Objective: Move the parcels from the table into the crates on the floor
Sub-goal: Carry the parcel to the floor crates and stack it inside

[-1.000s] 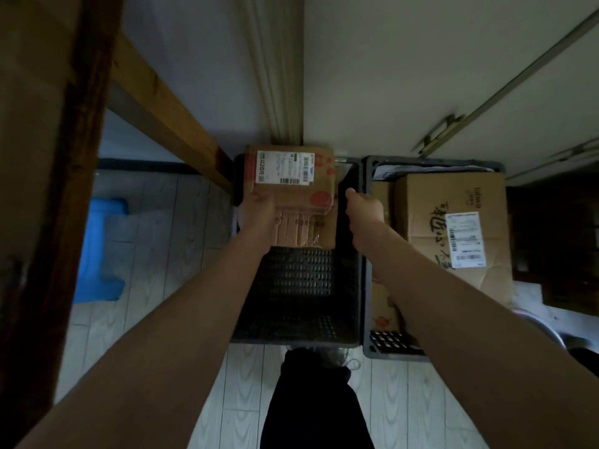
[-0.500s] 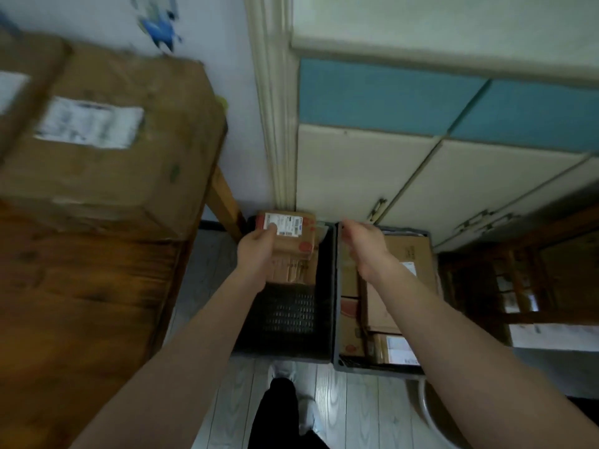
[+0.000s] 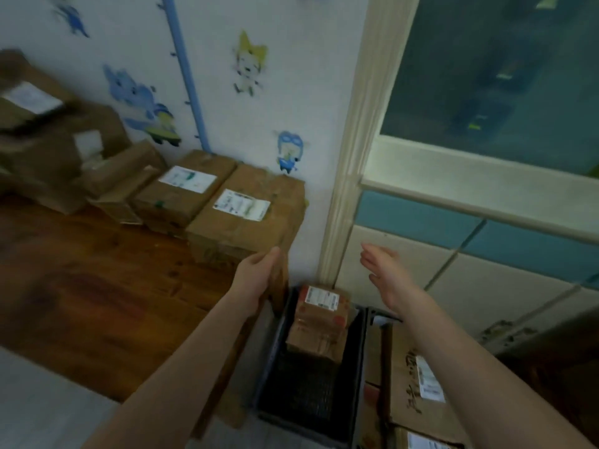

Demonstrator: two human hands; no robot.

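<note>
Parcel [image 3: 319, 315] released into crate [image 3: 308, 390] below; left hand [image 3: 256, 280] flat against next box [image 3: 246, 228], right hand [image 3: 385, 273] open beside: lopsided pull could tip it.

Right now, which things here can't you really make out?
Head view only:
- Label on the nearest parcel: print blurred.
- Far-left parcels: motion-smeared, cut by the left edge.
- Right crate: covered by the right forearm, cut by the bottom edge.
- Left hand: its hold on the nearest parcel is unclear.
</note>
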